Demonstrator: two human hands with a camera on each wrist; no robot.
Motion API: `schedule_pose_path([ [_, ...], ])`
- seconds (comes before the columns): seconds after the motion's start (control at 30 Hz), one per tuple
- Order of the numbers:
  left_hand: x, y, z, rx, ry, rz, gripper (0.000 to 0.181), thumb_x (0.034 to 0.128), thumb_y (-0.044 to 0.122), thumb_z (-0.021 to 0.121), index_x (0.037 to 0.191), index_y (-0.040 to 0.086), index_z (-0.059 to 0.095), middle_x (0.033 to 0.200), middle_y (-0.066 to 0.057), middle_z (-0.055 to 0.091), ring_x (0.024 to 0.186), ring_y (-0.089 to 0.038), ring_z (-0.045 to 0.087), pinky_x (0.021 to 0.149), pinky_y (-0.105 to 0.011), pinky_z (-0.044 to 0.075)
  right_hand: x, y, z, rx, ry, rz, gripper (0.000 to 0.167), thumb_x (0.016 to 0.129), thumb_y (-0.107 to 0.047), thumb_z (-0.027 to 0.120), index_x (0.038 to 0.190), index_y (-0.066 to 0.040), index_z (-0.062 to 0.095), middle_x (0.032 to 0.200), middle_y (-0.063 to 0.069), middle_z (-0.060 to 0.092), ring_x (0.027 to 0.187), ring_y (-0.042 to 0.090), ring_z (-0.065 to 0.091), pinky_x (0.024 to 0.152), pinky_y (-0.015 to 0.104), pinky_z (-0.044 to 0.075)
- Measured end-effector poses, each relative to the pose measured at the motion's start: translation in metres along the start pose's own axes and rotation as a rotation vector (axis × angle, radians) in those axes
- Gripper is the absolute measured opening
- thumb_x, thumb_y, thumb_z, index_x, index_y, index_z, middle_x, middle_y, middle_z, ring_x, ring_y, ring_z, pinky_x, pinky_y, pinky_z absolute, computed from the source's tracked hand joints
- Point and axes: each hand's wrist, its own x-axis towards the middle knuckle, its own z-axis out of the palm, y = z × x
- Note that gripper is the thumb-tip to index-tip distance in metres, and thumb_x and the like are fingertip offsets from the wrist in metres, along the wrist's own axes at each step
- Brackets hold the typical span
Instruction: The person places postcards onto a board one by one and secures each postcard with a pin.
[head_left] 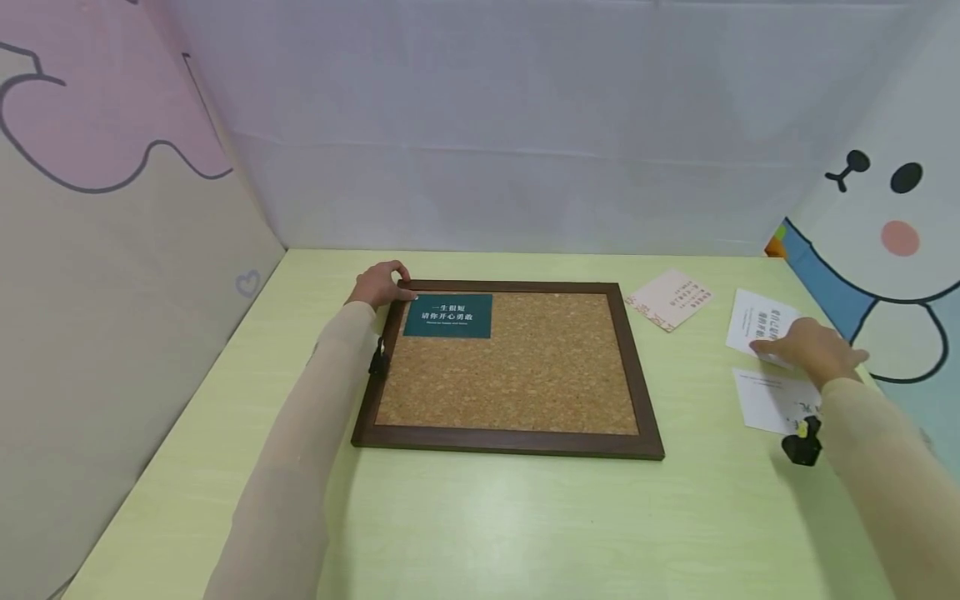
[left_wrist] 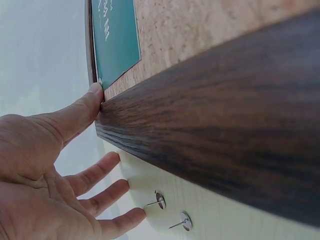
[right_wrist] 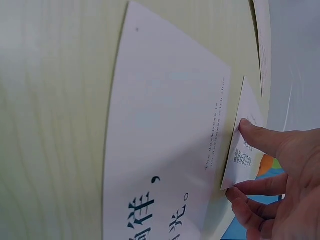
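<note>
A dark wood-framed corkboard (head_left: 525,367) lies on the table with a teal card (head_left: 447,316) at its top left. My left hand (head_left: 377,285) is at the board's far left corner. Its thumb presses the card's corner, where a small pin head partly shows; the other visible fingers spread outside the frame. Over a white printed card (head_left: 761,323) at the right, my right hand (head_left: 813,348) touches its edges, with thumb and fingertips apart. That card appears to lie on the table. A second white card (right_wrist: 165,120) lies nearer, partly covered by the sleeve in the head view.
A pink-patterned card (head_left: 670,299) lies right of the board. Two silver thumbtacks, one of them a thumbtack (left_wrist: 185,221) with its point sideways, lie beside the frame's left side. Hanging fabric walls border the table (head_left: 487,517) at the back and sides.
</note>
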Motion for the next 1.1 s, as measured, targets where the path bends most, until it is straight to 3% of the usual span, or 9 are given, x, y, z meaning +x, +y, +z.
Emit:
schedule_pose_path([
  [0.47,-0.006,0.003,-0.002,-0.023,-0.004,-0.007,0.032,0.0924,0.022,0.069,0.117,0.005,0.056,0.134,-0.021,0.054,0.108,-0.036,0.049,0.111,-0.055,0.027,0.015,0.010,-0.006,-0.008,-0.008,-0.079,0.095,0.084,-0.056,0.067,0.126,0.024,0.036,0.122,0.043,0.043,0.107,0.059,0.042,0.097,0.082,0.014],
  [0.73,-0.006,0.004,-0.002,-0.001,-0.004,0.002,0.033,0.0925,0.022,0.069,0.117,0.005,0.056,0.132,-0.021,0.055,0.109,-0.036,0.049,0.113,-0.055,0.024,0.010,0.018,-0.007,0.017,-0.053,-0.115,0.096,0.087,-0.060,0.062,0.127,0.023,0.036,0.119,0.042,0.045,0.103,0.057,0.043,0.095,0.083,0.014],
  [0.9,-0.007,0.004,-0.005,-0.004,0.002,0.008,0.033,0.0925,0.023,0.069,0.117,0.005,0.055,0.134,-0.022,0.054,0.108,-0.037,0.049,0.113,-0.055,0.023,-0.001,0.013,-0.008,-0.020,-0.023,-0.078,0.103,0.087,-0.068,0.055,0.126,0.025,0.034,0.118,0.043,0.044,0.103,0.058,0.043,0.095,0.082,0.018],
  [1.1,-0.008,0.003,-0.004,-0.001,0.004,0.003,0.033,0.0927,0.021,0.068,0.118,0.004,0.055,0.133,-0.022,0.054,0.110,-0.038,0.048,0.113,-0.055,0.023,-0.014,0.001,-0.006,-0.039,-0.025,-0.014,0.103,0.087,-0.066,0.055,0.131,0.024,0.032,0.127,0.045,0.038,0.111,0.061,0.040,0.099,0.080,0.017],
])
